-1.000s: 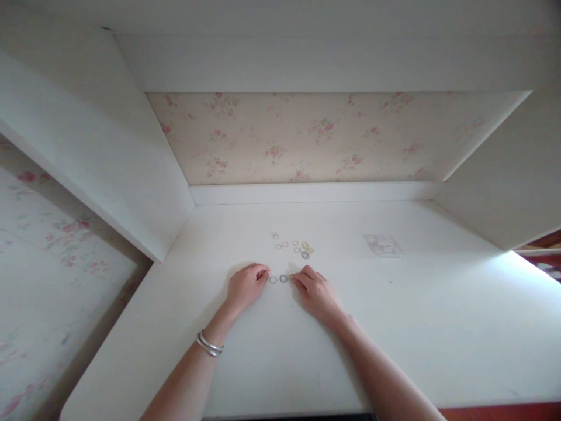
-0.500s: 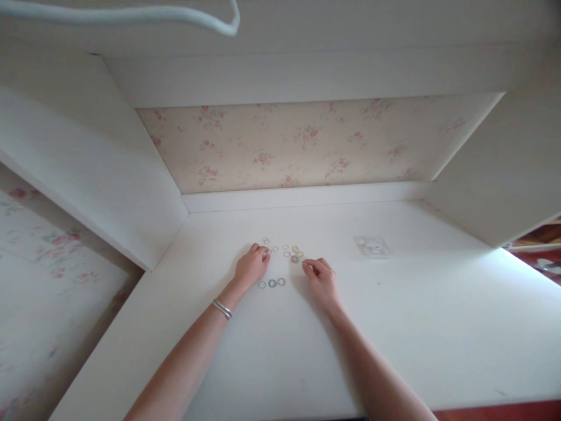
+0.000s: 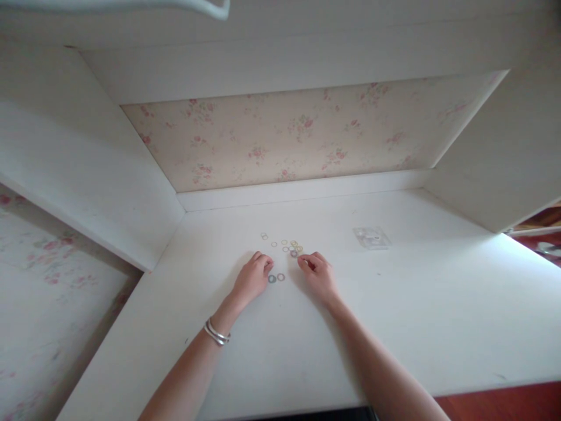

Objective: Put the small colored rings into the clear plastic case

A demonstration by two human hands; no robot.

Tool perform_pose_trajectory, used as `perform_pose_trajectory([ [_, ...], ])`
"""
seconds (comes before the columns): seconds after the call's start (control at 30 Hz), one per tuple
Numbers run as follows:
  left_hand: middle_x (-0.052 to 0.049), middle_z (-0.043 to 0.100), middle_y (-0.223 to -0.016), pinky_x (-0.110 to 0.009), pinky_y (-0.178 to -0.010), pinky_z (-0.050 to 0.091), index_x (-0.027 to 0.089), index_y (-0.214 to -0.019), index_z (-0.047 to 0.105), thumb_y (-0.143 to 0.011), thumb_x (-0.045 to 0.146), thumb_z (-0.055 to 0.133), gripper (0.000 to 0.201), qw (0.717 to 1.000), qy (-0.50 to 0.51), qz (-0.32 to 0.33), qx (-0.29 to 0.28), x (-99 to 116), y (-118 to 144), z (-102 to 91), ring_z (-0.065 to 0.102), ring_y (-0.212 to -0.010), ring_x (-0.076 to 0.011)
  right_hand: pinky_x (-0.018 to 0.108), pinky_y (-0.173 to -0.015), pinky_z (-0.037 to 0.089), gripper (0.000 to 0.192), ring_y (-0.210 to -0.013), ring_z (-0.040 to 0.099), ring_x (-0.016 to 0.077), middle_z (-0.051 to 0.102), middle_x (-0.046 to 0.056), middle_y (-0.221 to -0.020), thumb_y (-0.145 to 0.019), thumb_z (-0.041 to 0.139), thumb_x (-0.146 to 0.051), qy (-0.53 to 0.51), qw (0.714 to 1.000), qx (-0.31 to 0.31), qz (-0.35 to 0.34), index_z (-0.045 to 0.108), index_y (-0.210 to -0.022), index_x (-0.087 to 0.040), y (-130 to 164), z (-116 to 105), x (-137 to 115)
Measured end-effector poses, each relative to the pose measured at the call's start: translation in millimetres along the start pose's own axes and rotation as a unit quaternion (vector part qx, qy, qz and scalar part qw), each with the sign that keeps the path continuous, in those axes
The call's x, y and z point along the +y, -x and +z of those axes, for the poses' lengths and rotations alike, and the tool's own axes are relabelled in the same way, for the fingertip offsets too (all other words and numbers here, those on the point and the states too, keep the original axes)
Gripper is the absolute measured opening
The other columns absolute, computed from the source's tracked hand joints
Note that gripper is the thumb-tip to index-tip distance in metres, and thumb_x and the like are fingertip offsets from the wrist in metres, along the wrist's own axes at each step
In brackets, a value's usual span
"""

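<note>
A loose cluster of small metal rings [image 3: 287, 245], gold and silver, lies on the white desk [image 3: 280, 339]. Nearer me, two rings [image 3: 276, 278] lie side by side. My left hand [image 3: 253, 276] rests on the desk just left of those two, fingers curled down, fingertips touching the surface beside them. Anything under the fingers is hidden. My right hand [image 3: 318, 273] lies to the right, thumb and forefinger pinched close together just beside the cluster's near edge. I cannot make out a ring between them. A silver bangle [image 3: 215, 334] is on my left wrist.
A small clear plastic bag [image 3: 371, 237] lies on the desk to the right of the rings. White side panels close in the desk at left and right, with floral wallpaper behind. A white cord hangs at the top edge.
My left hand has drawn back from the cluster to the near rings, where only two now show. My right hand has shifted slightly toward the cluster. The camera has tilted a little.
</note>
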State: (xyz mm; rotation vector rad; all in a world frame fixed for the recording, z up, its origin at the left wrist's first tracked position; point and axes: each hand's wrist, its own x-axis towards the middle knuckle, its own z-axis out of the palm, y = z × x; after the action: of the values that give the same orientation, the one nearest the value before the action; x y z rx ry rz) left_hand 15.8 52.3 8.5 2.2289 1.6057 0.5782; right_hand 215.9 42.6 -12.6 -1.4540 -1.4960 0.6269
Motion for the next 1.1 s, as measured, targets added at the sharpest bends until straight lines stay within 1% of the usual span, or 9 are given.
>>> perform_pose_trajectory([
  [0.2, -0.002, 0.058, -0.095, -0.022, -0.076, 0.044, 0.022, -0.091, 0.06, -0.092, 0.021, 0.042, 0.018, 0.999, -0.006, 0.037, -0.034, 24, 21, -2.9, 0.06, -0.085, -0.0131, 0.025, -0.062, 0.039, 0.024, -0.063, 0.05, 0.0127, 0.056, 0.001, -0.073, -0.083, 0.051, -0.034, 0.01, 1.0, -0.004, -0.001, 0.071, -0.085, -0.021, 0, 1, -1],
  [0.4, -0.003, 0.059, -0.094, -0.024, -0.076, 0.044, 0.024, -0.095, 0.064, -0.092, 0.025, 0.041, 0.023, 0.996, -0.054, 0.015, -0.073, 33, 22, -1.1, 0.06, -0.087, -0.0154, 0.026, -0.062, 0.039, 0.026, -0.063, 0.051, 0.0131, 0.056, 0.001, -0.072, -0.084, 0.05, -0.036, 0.011, 1.0, -0.005, -0.006, 0.071, -0.084, -0.02, 1, 0, -2],
  [0.47, -0.003, 0.06, -0.093, -0.024, -0.076, 0.043, 0.025, -0.093, 0.065, -0.092, 0.027, 0.041, 0.024, 0.996, -0.056, 0.012, -0.073, 34, 21, -2.8, 0.06, -0.086, -0.0159, 0.026, -0.062, 0.04, 0.027, -0.063, 0.051, 0.0132, 0.056, 0.002, -0.073, -0.084, 0.05, -0.037, 0.01, 1.0, -0.006, -0.005, 0.071, -0.084, -0.02, 1, 0, -2],
  [0.53, -0.003, 0.06, -0.092, -0.024, -0.075, 0.043, 0.026, -0.091, 0.066, -0.092, 0.028, 0.041, 0.025, 0.998, -0.041, 0.011, -0.051, 34, 21, -7.6, 0.06, -0.083, -0.0153, 0.026, -0.062, 0.04, 0.028, -0.063, 0.051, 0.0135, 0.057, 0.002, -0.073, -0.084, 0.049, -0.037, 0.011, 1.0, -0.008, -0.004, 0.071, -0.085, -0.02, 1, 0, -2],
  [0.63, -0.003, 0.062, -0.091, -0.024, -0.078, 0.043, 0.024, -0.091, 0.064, -0.091, 0.029, 0.043, 0.022, 1.0, 0.007, 0.008, 0.023, 25, 22, -18.3, 0.059, -0.083, -0.0148, 0.026, -0.062, 0.04, 0.028, -0.063, 0.051, 0.0134, 0.057, 0.003, -0.074, -0.084, 0.049, -0.037, 0.012, 1.0, -0.011, -0.006, 0.071, -0.084, -0.02, 1, -1, -3],
  [0.73, -0.003, 0.064, -0.092, -0.024, -0.081, 0.043, 0.021, -0.092, 0.063, -0.089, 0.03, 0.045, 0.021, 0.994, 0.07, -0.01, 0.086, 6, 26, -26.1, 0.059, -0.087, -0.0155, 0.026, -0.061, 0.04, 0.028, -0.062, 0.051, 0.0129, 0.056, 0.002, -0.073, -0.084, 0.049, -0.037, 0.019, 1.0, -0.015, -0.011, 0.071, -0.084, -0.02, 2, -1, -2],
  [0.8, -0.003, 0.065, -0.089, -0.024, -0.076, 0.044, 0.02, -0.092, 0.063, -0.088, 0.035, 0.045, 0.024, 0.988, 0.113, -0.047, 0.092, -9, 30, -26.9, 0.06, -0.081, -0.0151, 0.025, -0.061, 0.04, 0.028, -0.062, 0.051, 0.0124, 0.055, 0.001, -0.073, -0.085, 0.048, -0.036, 0.032, 0.999, -0.021, -0.017, 0.071, -0.084, -0.02, 3, 0, 0],
  [0.93, 0.0, 0.063, -0.069, -0.023, -0.06, 0.042, 0.018, -0.093, 0.064, -0.086, 0.045, 0.045, 0.033, 0.975, 0.168, -0.13, 0.07, -31, 37, -22.5, 0.057, -0.061, -0.0139, 0.024, -0.063, 0.039, 0.026, -0.064, 0.053, 0.0114, 0.057, 0.001, -0.079, -0.087, 0.047, -0.034, 0.097, 0.994, -0.035, -0.034, 0.07, -0.088, -0.022, 5, 4, 0],
  [1.1, 0.0, 0.064, -0.07, -0.024, -0.061, 0.042, 0.018, -0.092, 0.065, -0.084, 0.045, 0.047, 0.034, 0.967, 0.193, -0.152, 0.072, -38, 33, -21.8, 0.058, -0.065, -0.0144, 0.027, -0.074, 0.036, 0.025, -0.075, 0.057, 0.0129, 0.061, 0.003, -0.09, -0.089, 0.045, -0.029, 0.231, 0.969, -0.046, -0.071, 0.068, -0.097, -0.025, -5, 13, -17],
])
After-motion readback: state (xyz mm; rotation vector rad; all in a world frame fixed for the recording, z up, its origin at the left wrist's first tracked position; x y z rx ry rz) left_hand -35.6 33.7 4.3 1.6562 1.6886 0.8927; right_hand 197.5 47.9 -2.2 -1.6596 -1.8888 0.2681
